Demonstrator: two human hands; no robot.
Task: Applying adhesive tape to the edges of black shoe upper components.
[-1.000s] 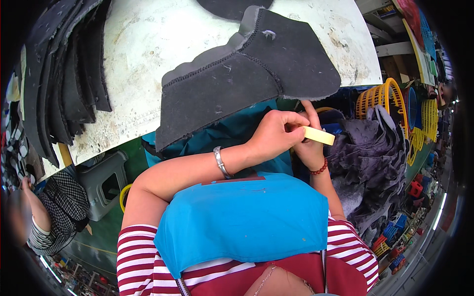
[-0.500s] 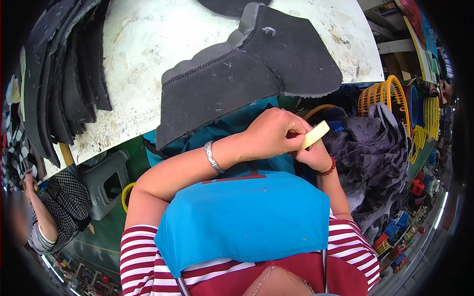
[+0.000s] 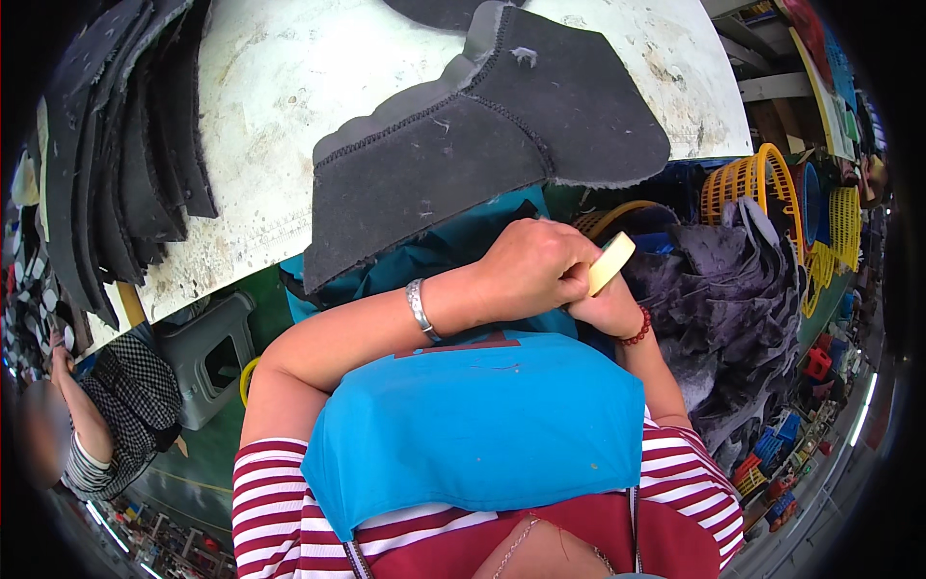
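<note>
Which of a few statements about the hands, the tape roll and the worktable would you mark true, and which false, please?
1. The pale yellow tape roll is at the hands. True.
2. The left hand and right hand are far apart. False: they are close together.
3. The silver bangle is on the right wrist. False: it is on the left.
4. The stitched dark grey panel overhangs the worktable's near edge. True.
5. The overlapping dark pieces lie on the worktable's right. False: on its left.
</note>
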